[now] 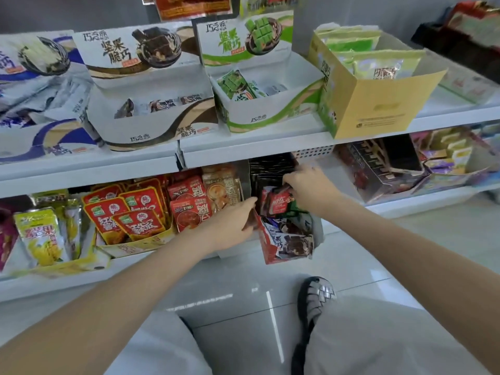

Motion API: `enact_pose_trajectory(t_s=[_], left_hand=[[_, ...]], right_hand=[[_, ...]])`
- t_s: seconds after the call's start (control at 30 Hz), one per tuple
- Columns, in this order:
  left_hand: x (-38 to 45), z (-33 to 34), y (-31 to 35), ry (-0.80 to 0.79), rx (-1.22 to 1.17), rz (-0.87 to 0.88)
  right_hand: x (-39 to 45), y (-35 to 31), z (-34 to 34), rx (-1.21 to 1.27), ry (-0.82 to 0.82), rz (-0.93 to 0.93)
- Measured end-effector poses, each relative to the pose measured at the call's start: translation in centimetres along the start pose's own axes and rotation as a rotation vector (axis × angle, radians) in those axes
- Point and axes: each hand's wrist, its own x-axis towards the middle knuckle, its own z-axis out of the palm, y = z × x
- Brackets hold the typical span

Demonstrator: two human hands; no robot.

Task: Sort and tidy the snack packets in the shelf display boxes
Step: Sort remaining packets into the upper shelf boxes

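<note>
Two hands at my lower shelf's front edge: right hand (308, 186) pinches a red snack packet (280, 203) above the red display box (266, 246) of mixed packets; left hand (232, 223), fingers straight, presses its side.

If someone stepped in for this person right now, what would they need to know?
Left hand: steadies the left wall of the red display box on the lower shelf.
Right hand: reaches into that box and grips a red packet.
Done: cannot tell.
Left: the box holds mixed packets; brown packets lie jumbled at its front and need sorting.
</note>
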Motion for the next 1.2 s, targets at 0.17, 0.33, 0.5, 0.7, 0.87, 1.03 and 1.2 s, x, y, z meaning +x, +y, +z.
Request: enact_pose_trajectory(t_s=[0.17, 0.33, 0.5, 0.7, 0.87, 1.03, 1.2], left_hand=[[0.5, 1.1, -0.8, 0.039, 0.202, 0.080], [1.2, 2.5, -1.8, 0.049, 0.387, 0.043], [2.1, 3.0, -1.9, 0.074, 0.326, 0.021], [2.3, 2.8, -1.7, 0.028, 0.269, 0.002], [1.9, 2.8, -1.5, -0.021, 0.257, 0.000], [2.3, 2.9, -2.1, 0.025, 0.193, -0.024], [2.5, 2.9, -1.9, 0.012, 0.216, -0.007]], right_hand=[[0.1, -1.9, 3.7, -0.085, 0.239, -0.149], [-0.1, -0.7, 4.7, -0.024, 0.215, -0.083], [-4.0, -0.6, 2.4, 0.138, 0.268, -0.058], [-3.4, -2.6, 6.5, 0.008, -0.508, 0.165], [-2.3, -2.2, 9.4, 0.079, -0.473, 0.285], [-1.7, -1.9, 9.4, 0.219, -0.420, 0.268], [-1.5, -1.9, 8.8, 0.137, -0.600, 0.185]])
